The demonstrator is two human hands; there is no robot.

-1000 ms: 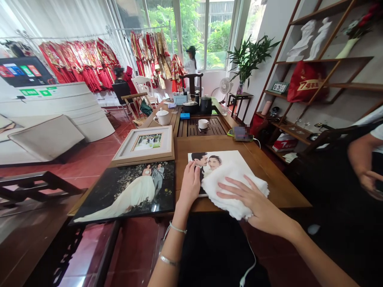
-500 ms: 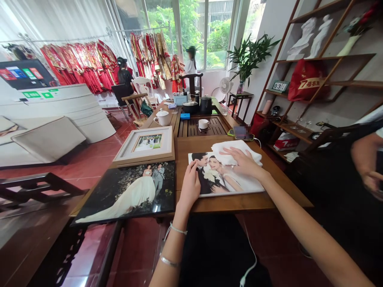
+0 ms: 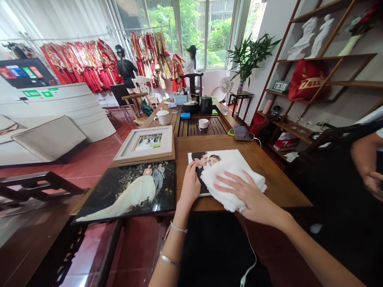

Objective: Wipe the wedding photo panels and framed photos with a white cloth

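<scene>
A wedding photo panel [image 3: 236, 154] lies on the wooden table in front of me, showing a couple in a dark suit and a white dress. At its left edge, my left hand [image 3: 190, 181] holds it, fingers pressed together. My right hand [image 3: 243, 191] lies flat with spread fingers on a white cloth [image 3: 214, 175], pressing it against the print. The cloth covers the middle and lower right of the picture and hangs past its near edge. To the left lies a dark glossy photo panel [image 3: 134, 195] of a couple outdoors, with a light wood picture frame [image 3: 145, 143] behind it.
Beyond the work area sit a slatted tea tray [image 3: 217, 128], a white cup [image 3: 203, 123], a lidded mug [image 3: 162, 116] and a charging phone [image 3: 243, 133]. Another person's arm [image 3: 366, 155] shows at right. Two people stand near the red garments at the back.
My right hand has slid the cloth toward me and left, from the panel's upper right over its middle. My left hand keeps its place. A person in black at the back has risen higher.
</scene>
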